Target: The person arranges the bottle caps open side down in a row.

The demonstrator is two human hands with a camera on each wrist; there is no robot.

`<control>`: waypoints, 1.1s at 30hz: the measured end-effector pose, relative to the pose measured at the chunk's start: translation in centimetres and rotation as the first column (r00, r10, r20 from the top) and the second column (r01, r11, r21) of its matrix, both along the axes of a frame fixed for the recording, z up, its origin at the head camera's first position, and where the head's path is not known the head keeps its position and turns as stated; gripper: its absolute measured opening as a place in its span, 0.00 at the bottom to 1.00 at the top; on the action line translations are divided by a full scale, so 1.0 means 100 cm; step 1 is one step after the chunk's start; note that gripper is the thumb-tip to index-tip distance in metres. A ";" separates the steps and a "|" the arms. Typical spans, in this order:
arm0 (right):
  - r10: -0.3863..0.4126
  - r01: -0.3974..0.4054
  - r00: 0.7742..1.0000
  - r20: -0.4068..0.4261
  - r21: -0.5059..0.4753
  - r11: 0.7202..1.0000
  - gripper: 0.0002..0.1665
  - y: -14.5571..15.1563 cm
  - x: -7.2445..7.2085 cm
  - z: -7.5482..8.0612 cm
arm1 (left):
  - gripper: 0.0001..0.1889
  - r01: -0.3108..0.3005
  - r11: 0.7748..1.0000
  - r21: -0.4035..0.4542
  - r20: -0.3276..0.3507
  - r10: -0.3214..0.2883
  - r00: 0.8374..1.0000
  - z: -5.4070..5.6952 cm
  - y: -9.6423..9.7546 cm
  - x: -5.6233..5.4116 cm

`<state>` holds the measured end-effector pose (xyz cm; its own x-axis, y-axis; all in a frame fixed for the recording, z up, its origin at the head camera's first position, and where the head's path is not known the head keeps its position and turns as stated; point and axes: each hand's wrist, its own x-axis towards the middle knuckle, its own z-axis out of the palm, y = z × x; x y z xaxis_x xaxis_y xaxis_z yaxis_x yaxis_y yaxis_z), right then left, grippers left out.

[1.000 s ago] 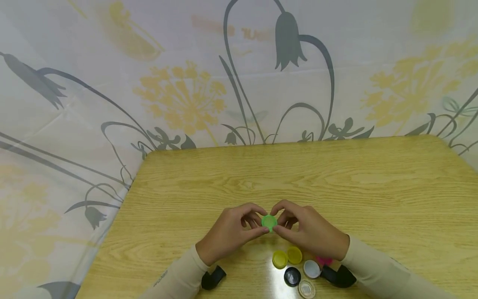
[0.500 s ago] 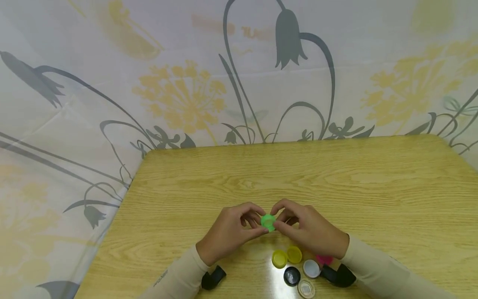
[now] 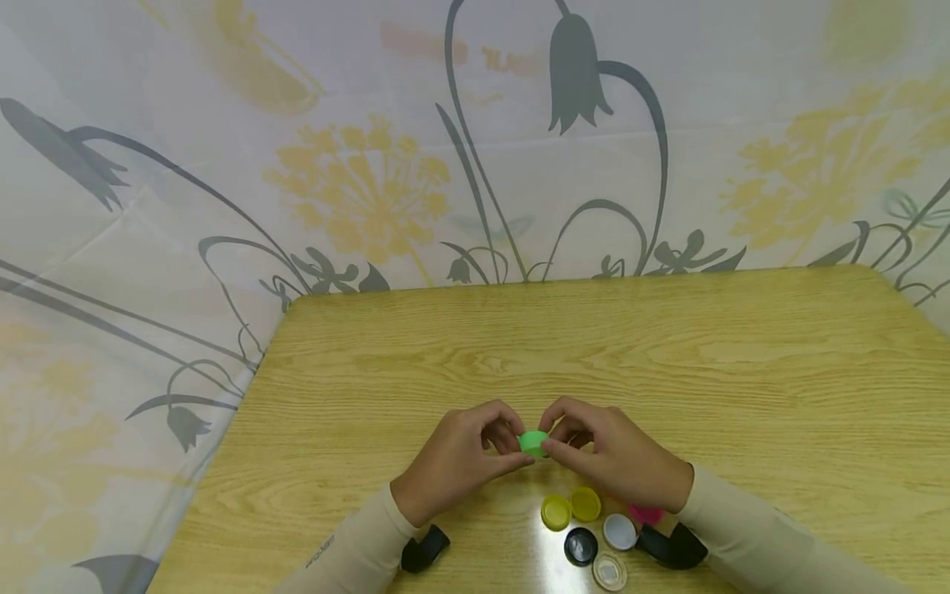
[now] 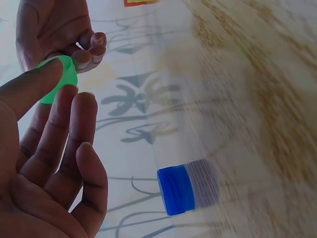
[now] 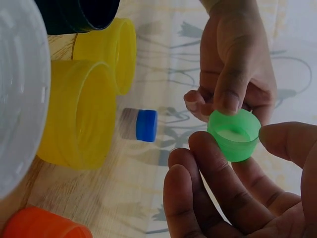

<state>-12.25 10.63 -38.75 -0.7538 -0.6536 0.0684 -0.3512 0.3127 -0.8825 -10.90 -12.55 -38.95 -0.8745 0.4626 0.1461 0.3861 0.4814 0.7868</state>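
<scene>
A wood-grain table (image 3: 475, 346) in yellowish tan fills the lower part of the head view, its grain running mostly side to side and its 2 far corners rounded. A glare patch (image 3: 558, 573) whitens the wood near the bottom of that view. Behind the far edge rises a pale backdrop (image 3: 334, 74), which also runs down past the table's left side. It carries grey bell-shaped flowers (image 3: 574, 70), thin curving stems and yellow flower clusters (image 3: 374, 186). Faint creases cross it, and a blurred orange mark (image 3: 512, 60) near the top is too unclear to read.

Above the nearer half of the table, a green cap (image 3: 533, 444) is held between 2 bare hands. The left hand (image 3: 462, 454) has it in a narrow pinch between thumb and fingers; the right hand (image 3: 619, 454) pinches it from the other side. The right wrist view looks into its hollow side. Cream sleeves (image 3: 772, 528) cover the forearms.

Nearer than the hands lie 2 yellow caps (image 3: 556, 513) side by side, a black cap (image 3: 581, 547), a white cap (image 3: 619, 533), a clear-looking cap (image 3: 610, 571) and a pink cap (image 3: 646, 515) partly hidden by the right arm. The 2 wrist views also show a blue cap (image 4: 176, 190) on the wood, well apart from the green cap.
</scene>
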 end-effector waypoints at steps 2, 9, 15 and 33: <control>0.003 -0.003 1.000 -0.002 -0.005 1.000 0.08 -0.001 0.000 0.000 | 0.11 0.003 1.000 0.004 0.013 -0.003 1.000 0.000 0.000 0.000; -0.003 0.003 1.000 -0.021 0.002 1.000 0.08 -0.002 0.000 -0.002 | 0.12 0.013 1.000 0.008 0.028 -0.013 1.000 0.001 0.000 0.000; -0.016 0.017 0.999 -0.048 0.024 1.000 0.09 -0.001 0.000 -0.001 | 0.12 0.046 0.999 0.000 0.031 -0.046 0.998 0.002 -0.002 0.000; -0.029 0.032 0.990 -0.140 0.023 0.999 0.12 -0.003 -0.002 -0.004 | 0.12 -0.018 1.000 -0.007 0.035 0.018 0.999 0.002 0.000 0.001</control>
<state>-12.43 10.35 -39.16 -0.7575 -0.6332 0.1586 -0.4608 0.3466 -0.8170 -10.77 -12.59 -38.79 -0.8871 0.4477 0.1123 0.3498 0.4934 0.7963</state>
